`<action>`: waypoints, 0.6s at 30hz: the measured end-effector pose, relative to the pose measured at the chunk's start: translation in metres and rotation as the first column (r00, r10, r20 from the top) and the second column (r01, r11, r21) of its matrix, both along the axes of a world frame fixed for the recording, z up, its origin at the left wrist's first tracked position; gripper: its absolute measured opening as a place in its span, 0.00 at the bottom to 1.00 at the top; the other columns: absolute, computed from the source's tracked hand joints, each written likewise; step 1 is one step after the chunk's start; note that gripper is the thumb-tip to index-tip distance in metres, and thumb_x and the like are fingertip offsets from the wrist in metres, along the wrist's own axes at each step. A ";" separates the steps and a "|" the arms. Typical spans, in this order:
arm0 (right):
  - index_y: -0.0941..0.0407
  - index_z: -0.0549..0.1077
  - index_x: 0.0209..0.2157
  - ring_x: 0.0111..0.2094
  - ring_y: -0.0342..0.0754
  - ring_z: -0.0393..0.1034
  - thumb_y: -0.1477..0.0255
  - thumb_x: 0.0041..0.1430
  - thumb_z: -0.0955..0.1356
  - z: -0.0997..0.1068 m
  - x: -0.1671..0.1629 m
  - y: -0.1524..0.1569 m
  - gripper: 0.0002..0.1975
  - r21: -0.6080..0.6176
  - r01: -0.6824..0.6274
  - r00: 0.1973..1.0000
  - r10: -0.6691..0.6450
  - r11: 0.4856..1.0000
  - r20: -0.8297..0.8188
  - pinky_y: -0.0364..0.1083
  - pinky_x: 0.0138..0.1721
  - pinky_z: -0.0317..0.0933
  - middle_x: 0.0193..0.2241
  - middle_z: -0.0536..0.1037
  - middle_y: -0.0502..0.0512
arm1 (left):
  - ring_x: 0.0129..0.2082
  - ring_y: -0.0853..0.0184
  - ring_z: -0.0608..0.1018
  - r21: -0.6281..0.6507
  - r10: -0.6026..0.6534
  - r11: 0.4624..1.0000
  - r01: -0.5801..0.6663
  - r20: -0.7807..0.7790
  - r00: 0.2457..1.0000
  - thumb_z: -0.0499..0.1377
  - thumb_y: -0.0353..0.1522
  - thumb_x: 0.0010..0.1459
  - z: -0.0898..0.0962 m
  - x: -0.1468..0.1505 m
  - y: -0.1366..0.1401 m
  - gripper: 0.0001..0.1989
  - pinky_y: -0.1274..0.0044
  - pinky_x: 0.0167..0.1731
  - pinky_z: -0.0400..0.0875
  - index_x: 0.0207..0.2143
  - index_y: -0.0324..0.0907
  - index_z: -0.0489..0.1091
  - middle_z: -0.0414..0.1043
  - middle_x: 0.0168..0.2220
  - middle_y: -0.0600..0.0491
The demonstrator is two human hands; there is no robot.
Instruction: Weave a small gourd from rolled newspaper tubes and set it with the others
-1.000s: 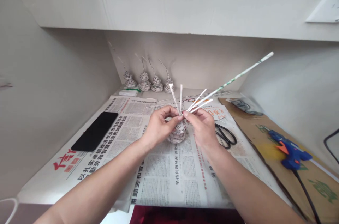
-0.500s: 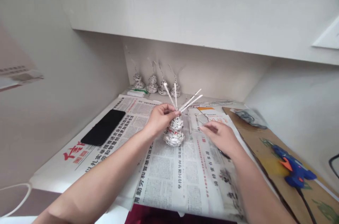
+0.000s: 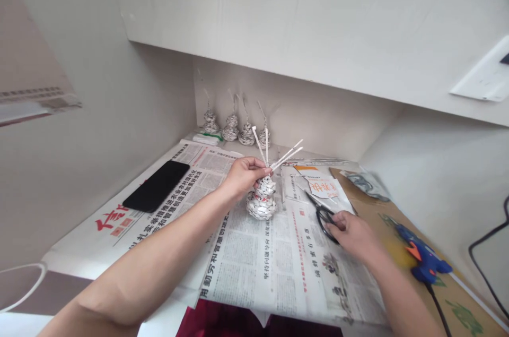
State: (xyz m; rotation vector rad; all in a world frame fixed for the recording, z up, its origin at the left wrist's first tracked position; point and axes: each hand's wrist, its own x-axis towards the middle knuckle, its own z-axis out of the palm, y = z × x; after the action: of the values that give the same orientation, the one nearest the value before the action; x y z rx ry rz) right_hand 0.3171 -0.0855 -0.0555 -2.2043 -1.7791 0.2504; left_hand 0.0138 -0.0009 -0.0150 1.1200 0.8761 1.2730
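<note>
Paper gourds — 1 in L hand, 4 in bkgd.

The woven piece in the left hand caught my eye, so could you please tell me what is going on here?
The person's left hand has its grip near the top of a gourd-shaped woven piece, from which four pale strips fan out. The right hand has its grip on the handles of the black scissors; whether they are lifted is hard to tell. Four similar pieces stand at the back. A blue glue gun rests on cardboard at the right.
</note>
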 end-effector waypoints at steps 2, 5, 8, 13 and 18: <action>0.52 0.72 0.30 0.33 0.53 0.74 0.62 0.47 0.70 0.001 -0.007 -0.006 0.10 0.022 -0.043 0.991 0.045 0.999 -0.122 0.48 0.34 0.64 0.29 0.79 0.55 | 0.17 0.76 0.68 -0.005 0.003 1.000 -0.003 -0.014 1.000 0.70 0.34 0.37 -0.001 0.000 0.001 0.14 0.84 0.13 0.59 0.24 0.36 0.70 0.71 0.21 0.56; 0.53 0.69 0.35 0.33 0.50 0.73 0.63 0.52 0.68 0.007 -0.028 -0.018 0.11 0.070 -0.198 0.857 0.207 0.978 -0.471 0.46 0.35 0.65 0.31 0.77 0.54 | 0.16 0.77 0.67 -0.021 -0.007 1.000 0.006 -0.033 0.999 0.70 0.34 0.37 -0.001 0.000 0.001 0.14 0.84 0.13 0.58 0.24 0.36 0.71 0.71 0.21 0.56; 0.54 0.67 0.39 0.30 0.46 0.69 0.64 0.55 0.67 0.018 -0.055 -0.027 0.12 0.111 -0.277 0.728 0.284 0.954 -0.624 0.44 0.31 0.63 0.30 0.75 0.52 | 0.16 0.77 0.67 -0.033 -0.025 0.999 0.023 -0.054 0.998 0.70 0.35 0.36 -0.001 0.000 -0.001 0.14 0.84 0.13 0.57 0.24 0.36 0.71 0.71 0.21 0.56; 0.53 0.68 0.34 0.26 0.44 0.63 0.63 0.51 0.71 0.032 -0.080 -0.024 0.12 0.177 -0.308 0.861 0.353 0.935 -0.367 0.42 0.29 0.59 0.25 0.71 0.47 | 0.16 0.77 0.66 -0.041 -0.048 0.998 0.044 -0.091 0.995 0.70 0.34 0.37 -0.002 0.001 -0.002 0.14 0.84 0.13 0.56 0.25 0.36 0.72 0.70 0.20 0.57; 0.52 0.69 0.32 0.24 0.44 0.63 0.63 0.50 0.71 0.036 -0.085 -0.014 0.10 0.260 -0.303 0.937 0.337 0.917 -0.097 0.42 0.27 0.56 0.23 0.71 0.45 | 0.16 0.77 0.66 -0.049 -0.088 0.995 0.083 -0.106 0.990 0.69 0.33 0.39 -0.001 0.002 -0.004 0.12 0.84 0.14 0.56 0.25 0.36 0.72 0.71 0.20 0.56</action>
State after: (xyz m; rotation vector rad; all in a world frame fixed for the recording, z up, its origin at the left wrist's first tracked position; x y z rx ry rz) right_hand 0.2321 -0.0999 -0.0194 -1.6818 -1.9700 0.2369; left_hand 0.0153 -0.0053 -0.0161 1.1877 0.9227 1.1260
